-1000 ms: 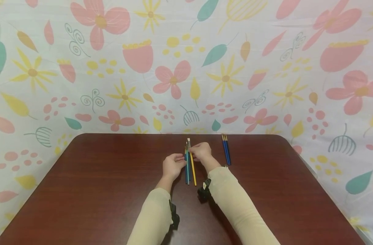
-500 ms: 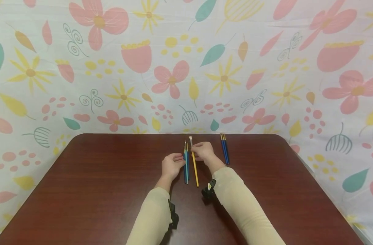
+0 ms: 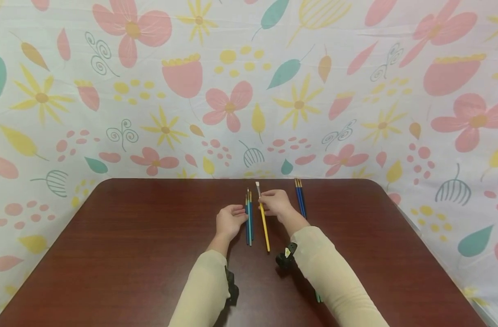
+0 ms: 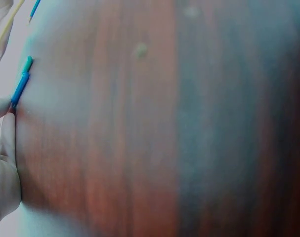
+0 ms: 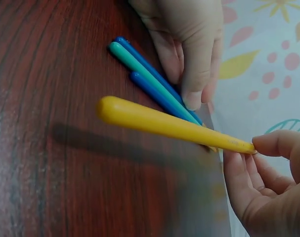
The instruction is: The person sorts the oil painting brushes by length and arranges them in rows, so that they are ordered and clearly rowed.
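Since a second ago, my right hand (image 3: 275,203) has slid the yellow brush (image 3: 264,227) a bit to the right, away from three blue and green brushes (image 3: 249,229). It is near the middle of the frame, with its tail end up off the tabletop (image 3: 150,254). I think it is light, stiff and smooth, and could roll; just under its metal neck (image 3: 258,190) looks good to hold. My right thumb and fingers pinch it there. My left hand (image 3: 229,222) touches the three brushes; I can't tell if it pinches them.
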{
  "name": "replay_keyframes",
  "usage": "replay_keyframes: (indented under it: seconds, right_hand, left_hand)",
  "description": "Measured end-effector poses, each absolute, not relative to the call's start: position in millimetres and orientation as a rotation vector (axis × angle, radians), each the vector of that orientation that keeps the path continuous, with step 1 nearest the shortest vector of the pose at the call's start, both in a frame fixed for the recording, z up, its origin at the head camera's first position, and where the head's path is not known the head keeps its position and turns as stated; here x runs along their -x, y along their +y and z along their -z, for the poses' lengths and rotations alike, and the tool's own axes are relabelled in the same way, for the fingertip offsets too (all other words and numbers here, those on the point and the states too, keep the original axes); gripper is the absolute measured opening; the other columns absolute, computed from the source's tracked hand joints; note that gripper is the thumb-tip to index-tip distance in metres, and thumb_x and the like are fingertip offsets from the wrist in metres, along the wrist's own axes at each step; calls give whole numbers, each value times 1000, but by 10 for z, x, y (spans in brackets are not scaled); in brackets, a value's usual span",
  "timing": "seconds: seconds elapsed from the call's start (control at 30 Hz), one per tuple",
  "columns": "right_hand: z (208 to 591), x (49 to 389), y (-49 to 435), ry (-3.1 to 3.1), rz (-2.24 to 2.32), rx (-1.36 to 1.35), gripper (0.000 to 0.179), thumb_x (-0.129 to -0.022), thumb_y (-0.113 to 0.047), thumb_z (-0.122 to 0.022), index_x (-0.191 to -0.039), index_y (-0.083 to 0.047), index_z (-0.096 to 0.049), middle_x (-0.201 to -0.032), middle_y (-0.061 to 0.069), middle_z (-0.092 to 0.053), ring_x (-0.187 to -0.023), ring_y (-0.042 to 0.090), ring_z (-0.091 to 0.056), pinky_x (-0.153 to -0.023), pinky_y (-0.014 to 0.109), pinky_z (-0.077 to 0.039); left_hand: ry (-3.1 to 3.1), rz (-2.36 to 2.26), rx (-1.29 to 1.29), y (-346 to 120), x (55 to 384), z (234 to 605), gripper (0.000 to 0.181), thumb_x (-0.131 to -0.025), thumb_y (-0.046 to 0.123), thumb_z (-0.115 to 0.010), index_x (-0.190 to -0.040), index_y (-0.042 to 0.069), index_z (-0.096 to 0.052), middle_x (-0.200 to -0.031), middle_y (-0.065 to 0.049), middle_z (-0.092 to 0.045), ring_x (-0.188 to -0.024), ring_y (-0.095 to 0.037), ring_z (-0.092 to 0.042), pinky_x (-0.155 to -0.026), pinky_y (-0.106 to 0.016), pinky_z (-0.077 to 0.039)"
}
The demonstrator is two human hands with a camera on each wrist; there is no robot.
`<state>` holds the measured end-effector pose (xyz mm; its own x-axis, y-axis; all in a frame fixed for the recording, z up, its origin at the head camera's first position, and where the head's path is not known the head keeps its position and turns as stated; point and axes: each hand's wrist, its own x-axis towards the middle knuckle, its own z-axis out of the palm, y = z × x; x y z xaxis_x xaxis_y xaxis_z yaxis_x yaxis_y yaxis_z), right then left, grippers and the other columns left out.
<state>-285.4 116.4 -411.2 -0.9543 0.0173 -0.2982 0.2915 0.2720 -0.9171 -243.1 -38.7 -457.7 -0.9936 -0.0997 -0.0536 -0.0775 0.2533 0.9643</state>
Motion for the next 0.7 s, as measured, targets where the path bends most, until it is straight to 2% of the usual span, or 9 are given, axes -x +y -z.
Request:
replay_keyframes:
  seconds: [0.27,0.7]
  right_hand:
    - [4125,2835,1280,2269,1775,-278,39,-90,-13,-59,-126,0,-55,-117,22,-63,-95,29,-69,-68,31,-59]
    - [4171,2805,1487,2194,1809,-221,46,-91,-14,-56,-135,-4,-47,-120,24,-59,-100,29,-66,-72,31,-59]
  left_hand:
    - [-2482,1894,-186,-384,2443,4599,33,-84,13,-71,-115,2,-64,-109,-13,-70,-102,-25,-68,-88,-37,-55]
    - [-2464,1899,-169,-390,2449,4623,33,-84,12,-71,-114,1,-65,-108,-14,-70,-100,-25,-68,-88,-37,-55]
